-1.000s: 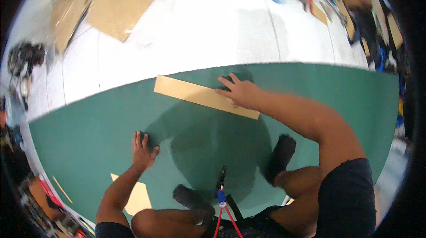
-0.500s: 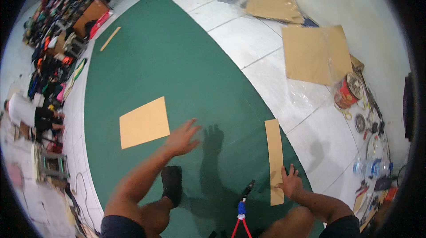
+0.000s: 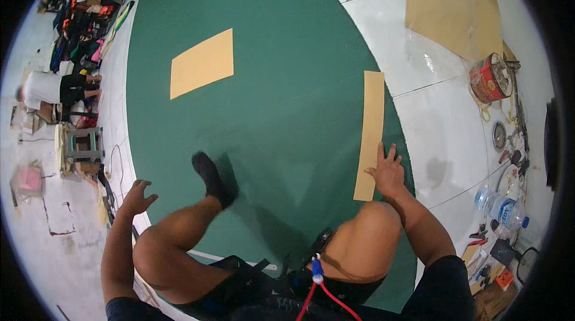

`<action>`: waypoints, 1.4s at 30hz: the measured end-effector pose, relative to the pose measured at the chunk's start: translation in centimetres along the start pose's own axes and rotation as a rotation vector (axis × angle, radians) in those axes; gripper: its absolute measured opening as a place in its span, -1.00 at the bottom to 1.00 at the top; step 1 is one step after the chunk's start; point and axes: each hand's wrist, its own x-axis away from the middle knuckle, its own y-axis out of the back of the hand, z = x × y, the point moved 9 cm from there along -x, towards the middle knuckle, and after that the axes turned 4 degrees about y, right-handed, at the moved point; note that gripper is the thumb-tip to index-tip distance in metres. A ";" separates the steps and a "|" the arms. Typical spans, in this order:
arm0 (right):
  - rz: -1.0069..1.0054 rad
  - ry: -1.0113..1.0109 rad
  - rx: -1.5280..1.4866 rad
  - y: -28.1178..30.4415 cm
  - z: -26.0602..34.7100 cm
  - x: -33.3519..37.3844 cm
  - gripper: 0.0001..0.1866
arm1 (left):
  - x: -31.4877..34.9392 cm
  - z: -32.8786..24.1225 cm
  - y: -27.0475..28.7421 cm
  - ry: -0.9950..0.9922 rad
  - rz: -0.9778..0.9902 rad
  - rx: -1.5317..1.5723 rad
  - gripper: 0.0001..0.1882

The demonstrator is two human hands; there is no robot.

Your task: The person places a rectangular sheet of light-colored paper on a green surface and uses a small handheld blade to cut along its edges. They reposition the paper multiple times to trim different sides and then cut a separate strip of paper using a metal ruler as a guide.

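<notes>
A large green fabric sheet lies spread on the floor under me. On its right side rests a long tan cardboard strip. My right hand lies by the strip's near end with its fingers spread, the thumb touching the edge. Holding nothing, my left hand hovers beyond the sheet's left edge above my knee, fingers loosely bent and apart. Farther ahead lies a four-sided tan cardboard piece, touched by neither hand. A thin white strip like a ruler pokes out beneath my legs, mostly hidden.
On the tiles at right are a larger tan sheet, a red can, a water bottle and scattered tools. At left stand a grey stool, a heap of coloured cloth and a person in white.
My left hand has drawn back and left, away from the middle of the sheet. The right hand stays by the strip. The view has shifted, so the cardboard pieces appear higher.
</notes>
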 end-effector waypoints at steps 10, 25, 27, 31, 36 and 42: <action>-0.057 -0.001 0.062 0.0 -0.2 0.3 0.07 | -9.2 -19.4 -3.5 -0.418 0.045 0.199 -0.43; -0.198 0.093 0.163 -5.2 10.0 3.6 0.08 | -11.6 -23.4 -19.5 -0.704 -0.198 0.102 -0.03; -0.202 0.161 0.155 -6.9 14.6 4.4 0.07 | -11.7 -23.5 -19.5 -0.701 -0.199 0.133 -0.02; -0.099 0.318 0.183 -9.2 24.1 6.4 0.01 | -11.5 -23.0 -19.5 -0.699 -0.145 0.147 -0.05; -0.083 0.432 0.118 -9.8 27.7 7.3 -0.08 | -11.8 -22.7 -19.7 -0.725 -0.150 0.123 -0.08; -0.078 0.437 0.132 -11.5 24.5 11.1 -0.19 | -12.3 -23.7 -18.8 -0.781 -0.289 0.202 -0.08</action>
